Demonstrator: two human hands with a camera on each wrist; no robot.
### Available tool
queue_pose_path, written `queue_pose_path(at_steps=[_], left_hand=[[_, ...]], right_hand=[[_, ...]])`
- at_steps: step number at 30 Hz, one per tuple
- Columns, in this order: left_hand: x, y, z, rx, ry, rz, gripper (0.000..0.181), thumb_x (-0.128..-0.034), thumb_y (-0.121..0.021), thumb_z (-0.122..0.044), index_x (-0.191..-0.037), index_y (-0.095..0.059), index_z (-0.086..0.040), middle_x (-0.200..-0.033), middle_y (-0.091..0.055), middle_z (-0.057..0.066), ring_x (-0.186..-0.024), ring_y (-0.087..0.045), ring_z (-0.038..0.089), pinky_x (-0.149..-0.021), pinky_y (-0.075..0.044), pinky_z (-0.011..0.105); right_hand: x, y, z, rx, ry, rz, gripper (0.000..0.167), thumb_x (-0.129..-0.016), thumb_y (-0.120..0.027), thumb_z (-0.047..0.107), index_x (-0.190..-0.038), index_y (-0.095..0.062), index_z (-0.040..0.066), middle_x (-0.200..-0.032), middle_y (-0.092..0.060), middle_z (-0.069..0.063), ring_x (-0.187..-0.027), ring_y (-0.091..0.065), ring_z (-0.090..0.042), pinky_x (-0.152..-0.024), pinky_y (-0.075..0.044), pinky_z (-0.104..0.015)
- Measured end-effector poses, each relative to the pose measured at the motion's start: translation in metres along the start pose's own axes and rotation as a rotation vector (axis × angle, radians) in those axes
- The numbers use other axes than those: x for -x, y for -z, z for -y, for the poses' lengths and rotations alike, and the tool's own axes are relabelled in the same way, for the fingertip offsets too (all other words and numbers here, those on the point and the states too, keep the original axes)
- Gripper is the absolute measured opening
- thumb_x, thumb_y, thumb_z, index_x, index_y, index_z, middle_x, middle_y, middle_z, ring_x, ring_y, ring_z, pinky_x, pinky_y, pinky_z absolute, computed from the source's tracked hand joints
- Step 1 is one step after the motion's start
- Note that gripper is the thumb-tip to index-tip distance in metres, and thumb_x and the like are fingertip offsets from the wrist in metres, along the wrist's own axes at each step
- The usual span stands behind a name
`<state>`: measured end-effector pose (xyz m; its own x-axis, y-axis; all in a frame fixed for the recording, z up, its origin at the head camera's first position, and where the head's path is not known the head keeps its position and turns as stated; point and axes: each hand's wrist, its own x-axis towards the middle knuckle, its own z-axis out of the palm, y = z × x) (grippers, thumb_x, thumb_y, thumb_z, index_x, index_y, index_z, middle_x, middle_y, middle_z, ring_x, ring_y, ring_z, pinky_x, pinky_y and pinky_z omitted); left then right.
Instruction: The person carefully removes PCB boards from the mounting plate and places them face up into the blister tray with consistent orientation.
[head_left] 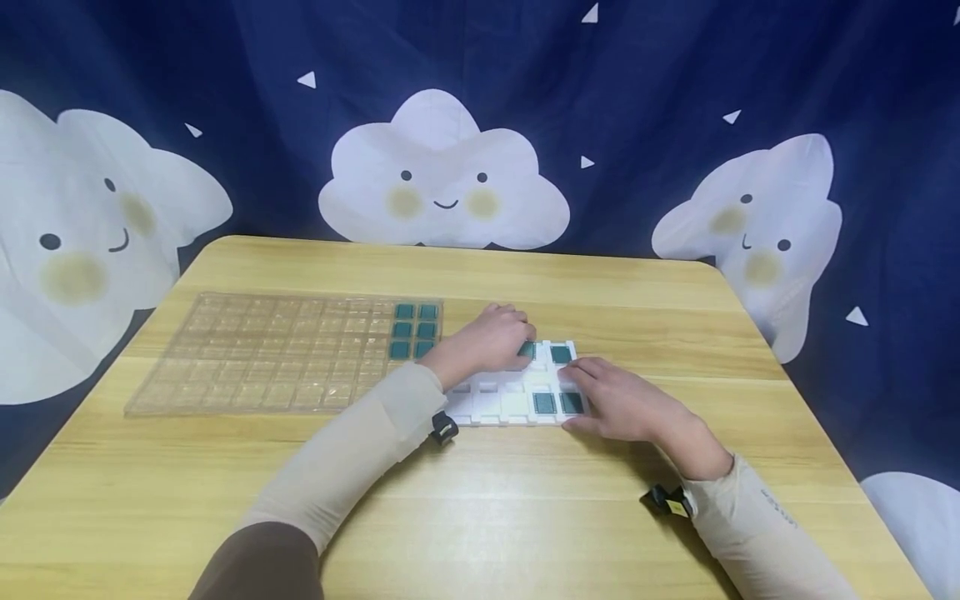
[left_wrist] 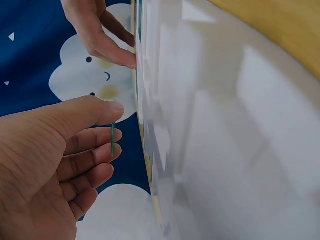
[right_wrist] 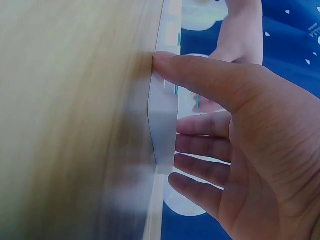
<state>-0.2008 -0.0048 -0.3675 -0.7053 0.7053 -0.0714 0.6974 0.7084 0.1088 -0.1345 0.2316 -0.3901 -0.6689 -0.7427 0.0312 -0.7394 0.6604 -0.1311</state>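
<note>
My left hand (head_left: 498, 337) is over the back of a white compartment tray (head_left: 517, 418). Between thumb and fingertips it pinches a thin green chip (left_wrist: 113, 140), seen edge-on in the left wrist view and held apart from the tray. At the tray's right end my right hand (head_left: 618, 400) holds the edge, thumb (right_wrist: 172, 65) at the front corner and fingers along the side. Square green chips lie in the tray: one at the back right (head_left: 561, 355), one at the front right (head_left: 572, 403) and one beside it (head_left: 544, 403).
Left of the white tray lies a large clear plastic tray (head_left: 247, 404) with many square pockets. Several green chips (head_left: 401, 330) fill its right-hand columns. Both trays lie on a wooden table (head_left: 480, 517), with a blue cloud-patterned curtain (head_left: 525, 50) behind.
</note>
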Motion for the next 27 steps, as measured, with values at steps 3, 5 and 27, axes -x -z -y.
queue_pose_path(at_steps=[3,5,27], left_hand=[[0.004,0.000,0.001,0.016,0.003,-0.001,0.042,-0.0916,-0.068,-0.037,-0.126,-0.065,-0.014,-0.129,-0.061,0.005,-0.122,-0.052,0.024,-0.106,-0.036,0.042],[0.007,0.001,0.003,0.031,0.001,-0.013,0.042,-0.0916,-0.068,-0.036,-0.127,-0.065,-0.012,-0.127,-0.062,0.005,-0.120,-0.054,0.023,-0.105,-0.037,0.043],[0.048,0.009,0.024,0.052,-0.009,-0.126,0.039,-0.0892,-0.071,-0.024,-0.123,-0.065,-0.005,-0.116,-0.062,0.008,-0.101,-0.062,0.022,-0.092,-0.051,0.032]], right_hand=[[0.001,0.001,0.001,0.002,-0.004,0.003,0.071,-0.083,-0.074,0.044,-0.132,-0.054,-0.004,-0.130,-0.056,-0.017,-0.120,-0.052,-0.033,-0.103,-0.043,-0.046],[0.001,0.001,0.001,0.004,-0.006,0.003,0.071,-0.083,-0.074,0.044,-0.132,-0.054,-0.004,-0.130,-0.056,-0.017,-0.120,-0.052,-0.033,-0.103,-0.043,-0.046],[0.001,0.001,0.001,-0.010,-0.003,0.006,0.072,-0.083,-0.074,0.044,-0.133,-0.054,-0.003,-0.131,-0.055,-0.017,-0.122,-0.051,-0.033,-0.104,-0.041,-0.046]])
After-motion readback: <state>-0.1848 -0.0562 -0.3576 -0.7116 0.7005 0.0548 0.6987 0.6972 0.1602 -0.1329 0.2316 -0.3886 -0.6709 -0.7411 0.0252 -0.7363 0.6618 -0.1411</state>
